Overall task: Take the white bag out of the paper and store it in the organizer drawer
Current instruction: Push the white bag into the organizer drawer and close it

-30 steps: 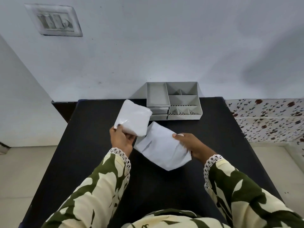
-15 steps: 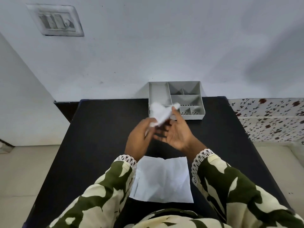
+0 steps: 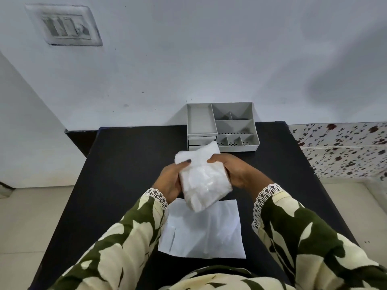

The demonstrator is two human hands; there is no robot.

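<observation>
The white bag (image 3: pixel 204 178) is a soft crinkled packet held above the black table (image 3: pixel 125 174), between both hands. My left hand (image 3: pixel 170 180) grips its left edge, thumb on top. My right hand (image 3: pixel 234 170) grips its right edge. The white paper (image 3: pixel 205 231) lies flat on the table below the bag, near me. The grey organizer (image 3: pixel 222 126) stands at the table's far edge against the wall; its two small drawers (image 3: pixel 202 141) sit at the front left, partly hidden behind the bag's top, and look closed.
The organizer has several open compartments on top. A white wall rises right behind the table with a switch plate (image 3: pixel 65 26) high at the left. A floral-patterned surface (image 3: pixel 343 147) lies to the right of the table.
The paper went from my right hand down onto the table near me. The bag, first in my left hand alone, then bunched small, is now spread out and held by both hands.
</observation>
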